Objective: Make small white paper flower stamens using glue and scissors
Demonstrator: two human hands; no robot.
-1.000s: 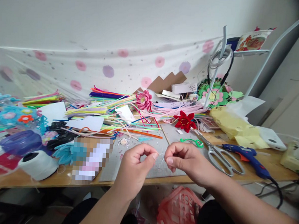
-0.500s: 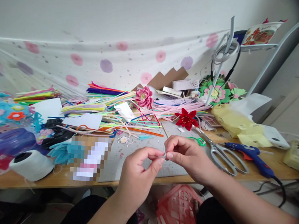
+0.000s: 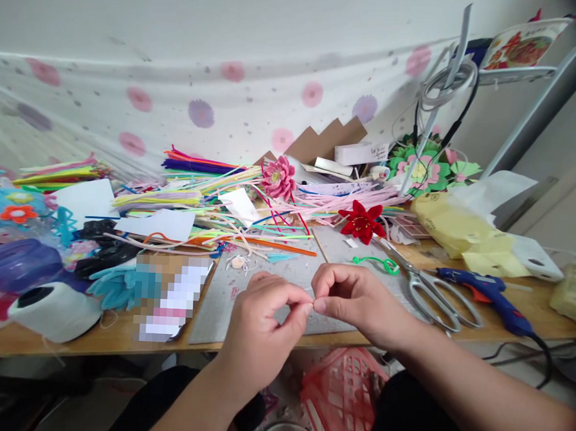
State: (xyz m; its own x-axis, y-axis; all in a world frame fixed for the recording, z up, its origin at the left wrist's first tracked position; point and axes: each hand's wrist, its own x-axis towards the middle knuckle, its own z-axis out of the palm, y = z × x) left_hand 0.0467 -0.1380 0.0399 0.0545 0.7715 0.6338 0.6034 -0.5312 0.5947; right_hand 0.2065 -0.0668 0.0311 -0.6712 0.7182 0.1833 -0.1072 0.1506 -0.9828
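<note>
Above the front of a grey board [image 3: 215,314], my left hand [image 3: 265,327] and my right hand [image 3: 355,302] meet fingertip to fingertip. Both are closed in a pinch. What they pinch is too small and too covered to name. Beyond my right hand lie a green pipe-cleaner piece [image 3: 386,266] with curled ends and a red pipe-cleaner flower [image 3: 362,221]. Large silver scissors [image 3: 438,300] rest to the right of that hand. A pink flower [image 3: 278,178] stands farther back among the pipe cleaners.
Bundles of coloured pipe cleaners [image 3: 198,166] cover the table's back. A blue glue gun [image 3: 494,294] with a cord lies at right. At left are a white thread cone [image 3: 58,313] and blue gloves [image 3: 120,287]. Below the table edge stands a red plastic basket [image 3: 339,392].
My fingertips have come closer together, and the thin greyish piece that showed between them is now hidden. The view has shifted slightly.
</note>
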